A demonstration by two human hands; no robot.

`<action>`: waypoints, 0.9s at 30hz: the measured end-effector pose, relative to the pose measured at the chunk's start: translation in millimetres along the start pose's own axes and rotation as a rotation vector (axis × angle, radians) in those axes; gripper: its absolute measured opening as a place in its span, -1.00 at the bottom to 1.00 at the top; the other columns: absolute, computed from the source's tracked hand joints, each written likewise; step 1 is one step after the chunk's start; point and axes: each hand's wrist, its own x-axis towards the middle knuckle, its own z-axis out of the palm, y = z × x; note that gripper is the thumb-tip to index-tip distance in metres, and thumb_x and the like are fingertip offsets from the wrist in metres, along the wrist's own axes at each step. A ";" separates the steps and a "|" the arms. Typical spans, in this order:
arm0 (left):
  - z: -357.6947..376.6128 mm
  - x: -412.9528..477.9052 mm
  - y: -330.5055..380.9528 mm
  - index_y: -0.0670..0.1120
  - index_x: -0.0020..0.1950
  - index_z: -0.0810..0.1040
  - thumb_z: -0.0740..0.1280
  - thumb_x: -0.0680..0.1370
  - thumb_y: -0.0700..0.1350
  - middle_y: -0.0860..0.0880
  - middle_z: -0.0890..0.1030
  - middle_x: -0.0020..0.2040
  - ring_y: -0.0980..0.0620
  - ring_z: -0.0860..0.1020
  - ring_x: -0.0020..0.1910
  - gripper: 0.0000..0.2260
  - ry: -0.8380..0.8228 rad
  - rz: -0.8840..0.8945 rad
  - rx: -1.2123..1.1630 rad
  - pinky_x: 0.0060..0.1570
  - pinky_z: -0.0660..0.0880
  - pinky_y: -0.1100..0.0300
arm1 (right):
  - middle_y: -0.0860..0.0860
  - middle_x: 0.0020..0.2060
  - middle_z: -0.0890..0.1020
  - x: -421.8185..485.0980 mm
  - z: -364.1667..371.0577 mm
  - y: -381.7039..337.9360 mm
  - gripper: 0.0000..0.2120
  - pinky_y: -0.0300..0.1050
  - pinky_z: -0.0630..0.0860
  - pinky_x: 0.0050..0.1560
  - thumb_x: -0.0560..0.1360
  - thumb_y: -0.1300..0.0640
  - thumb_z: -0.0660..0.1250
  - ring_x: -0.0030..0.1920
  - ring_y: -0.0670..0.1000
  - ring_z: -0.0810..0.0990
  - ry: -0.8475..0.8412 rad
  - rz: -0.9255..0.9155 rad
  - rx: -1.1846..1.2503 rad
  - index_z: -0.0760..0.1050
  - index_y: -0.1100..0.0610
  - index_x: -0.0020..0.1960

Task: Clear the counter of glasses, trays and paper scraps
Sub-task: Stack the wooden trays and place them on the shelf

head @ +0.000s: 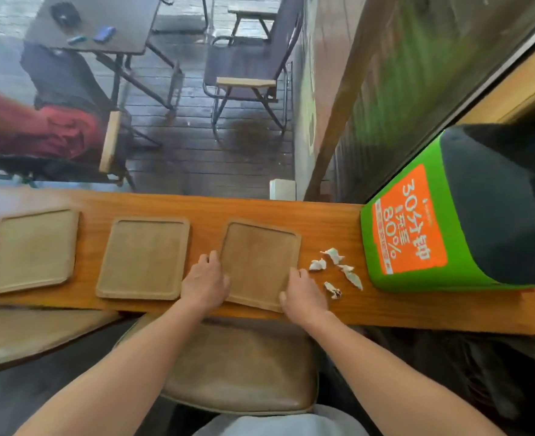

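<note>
Grip: my left hand (204, 283) and right hand (304, 295) clasp opposite sides of the square brown wooden tray (260, 262).
Location: orange wooden counter (338, 215), near edge, rightmost of three.
Scraps: crumpled white paper bits (338, 272), just right of my right hand.

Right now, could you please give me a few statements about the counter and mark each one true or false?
1. Three trays lie on the counter. True.
2. Both hands grip the middle tray. False: the left hand and right hand are at the right tray.
3. The paper scraps lie between the right tray and the green box. True.
4. A glass stands on the left tray. False: it is bare.
5. The trays are stacked. False: they lie side by side.
</note>
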 end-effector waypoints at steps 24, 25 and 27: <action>19.9 31.6 -33.5 -0.20 0.44 0.36 0.36 0.51 0.20 -0.21 0.44 0.36 -0.21 0.43 0.32 -0.34 -0.157 -0.279 -0.458 0.32 0.43 -0.16 | 0.15 0.49 0.35 9.6 39.4 -25.2 -0.42 0.10 0.39 0.42 0.64 0.00 0.27 0.46 0.20 0.37 0.097 0.557 0.814 0.21 0.19 0.57; 20.8 31.1 -37.3 -0.19 0.43 0.36 0.37 0.51 0.20 -0.20 0.44 0.35 -0.21 0.45 0.30 -0.35 -0.172 -0.301 -0.487 0.30 0.45 -0.16 | 0.15 0.46 0.39 7.9 41.3 -25.3 -0.42 0.13 0.42 0.40 0.62 -0.02 0.29 0.43 0.19 0.40 0.087 0.558 0.812 0.24 0.17 0.56; 20.8 28.6 -45.2 -0.18 0.41 0.35 0.38 0.52 0.17 -0.19 0.46 0.32 -0.19 0.49 0.26 -0.40 -0.216 -0.344 -0.589 0.25 0.49 -0.15 | 0.12 0.34 0.51 4.9 44.0 -26.1 -0.52 0.12 0.51 0.31 0.61 -0.05 0.32 0.29 0.16 0.51 0.058 0.547 0.816 0.39 0.15 0.44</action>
